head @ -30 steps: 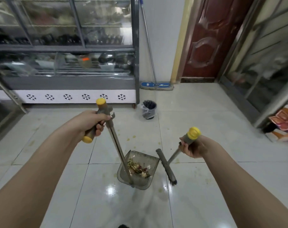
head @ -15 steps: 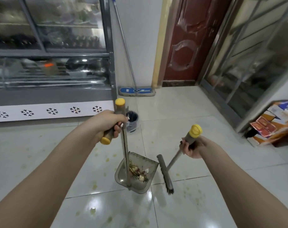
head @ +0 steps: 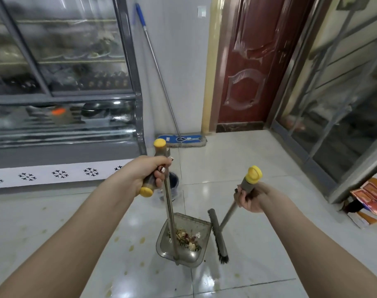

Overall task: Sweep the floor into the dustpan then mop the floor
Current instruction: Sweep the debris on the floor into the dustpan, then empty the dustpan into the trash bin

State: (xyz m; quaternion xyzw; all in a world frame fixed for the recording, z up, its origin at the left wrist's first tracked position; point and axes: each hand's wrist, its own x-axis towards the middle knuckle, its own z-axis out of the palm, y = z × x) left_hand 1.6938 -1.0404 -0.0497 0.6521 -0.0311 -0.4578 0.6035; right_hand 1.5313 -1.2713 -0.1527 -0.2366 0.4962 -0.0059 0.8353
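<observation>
Left hand [head: 148,175]: fingers wrapped round the yellow-capped grip of the dustpan pole [head: 169,211].
Right hand [head: 251,197]: fingers wrapped round the top of the broom handle [head: 228,216].
Dustpan [head: 194,222]: low between the forearms, open side facing away; contact with the floor [head: 258,244] cannot be told.
Scraps [head: 187,237]: heaped inside the pan.
Broom head [head: 218,235]: just right of the pan, long axis near-to-far.
Bin [head: 175,183]: ahead, partly hidden behind the pole; left hand nearer.
Mop head [head: 182,141]: farther ahead by the wall, flat, long axis left-to-right.
Mop pole [head: 159,72]: leans up and leftward.
Judged step: sweeping appears done; the pan probably goes forward to the bin.
</observation>
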